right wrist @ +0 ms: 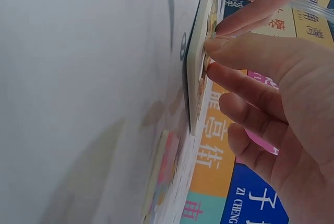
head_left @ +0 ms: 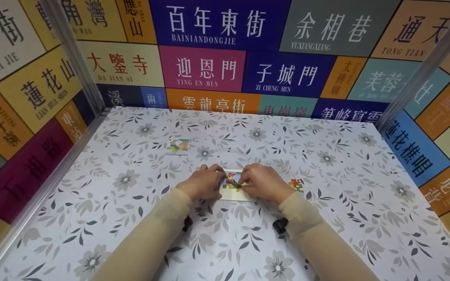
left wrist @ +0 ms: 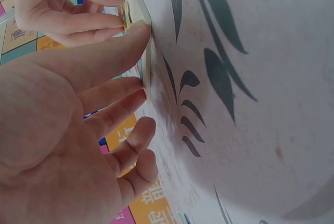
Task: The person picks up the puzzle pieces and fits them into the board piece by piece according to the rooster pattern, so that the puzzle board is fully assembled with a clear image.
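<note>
A flat cream board [head_left: 237, 195] with a colourful picture [head_left: 231, 180] lies on the table between the two hands. My left hand [head_left: 205, 182] rests at the board's left side, its thumb and fingertips touching the edge in the left wrist view. My right hand [head_left: 266, 182] pinches a small thin piece [left wrist: 127, 16] between thumb and forefinger, low over the board. In the right wrist view the board [right wrist: 197, 57] shows edge-on beneath the right fingertips. What is printed on the pinched piece cannot be made out.
A picture card or small stack [head_left: 178, 146] lies at the back left. Another colourful picture piece [head_left: 296, 184] lies just right of my right hand, partly hidden by it. Printed sign panels [head_left: 209, 66] stand behind the flowered tabletop [head_left: 131, 218].
</note>
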Demonstrator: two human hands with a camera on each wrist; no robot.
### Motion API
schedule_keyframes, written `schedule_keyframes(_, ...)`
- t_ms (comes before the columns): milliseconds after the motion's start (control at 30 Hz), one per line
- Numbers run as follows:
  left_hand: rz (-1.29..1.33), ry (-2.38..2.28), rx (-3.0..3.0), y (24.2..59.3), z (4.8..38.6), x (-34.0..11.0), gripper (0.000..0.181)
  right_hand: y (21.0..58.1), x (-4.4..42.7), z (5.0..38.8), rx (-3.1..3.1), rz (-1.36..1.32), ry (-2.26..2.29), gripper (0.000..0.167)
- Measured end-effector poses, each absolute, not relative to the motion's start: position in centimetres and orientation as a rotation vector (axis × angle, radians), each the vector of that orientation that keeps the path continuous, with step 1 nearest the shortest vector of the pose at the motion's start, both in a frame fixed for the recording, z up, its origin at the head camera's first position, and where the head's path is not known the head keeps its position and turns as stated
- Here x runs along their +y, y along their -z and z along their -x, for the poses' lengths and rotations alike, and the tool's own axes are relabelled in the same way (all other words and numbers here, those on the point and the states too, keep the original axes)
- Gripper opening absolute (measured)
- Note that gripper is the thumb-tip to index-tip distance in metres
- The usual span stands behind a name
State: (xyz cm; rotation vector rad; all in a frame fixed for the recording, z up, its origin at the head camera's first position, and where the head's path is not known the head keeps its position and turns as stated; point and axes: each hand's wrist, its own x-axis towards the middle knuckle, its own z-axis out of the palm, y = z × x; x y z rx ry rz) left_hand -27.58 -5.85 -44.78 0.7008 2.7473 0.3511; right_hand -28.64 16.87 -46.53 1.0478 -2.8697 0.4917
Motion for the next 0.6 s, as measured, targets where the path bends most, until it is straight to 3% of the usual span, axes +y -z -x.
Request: schedule_keyframes(600, -0.660, -0.334, 2.741, 44.97, 27.63, -5.80, 0.065, 46.61, 16.79, 28.62, -2.851, -1.087, -0.496, 0.014)
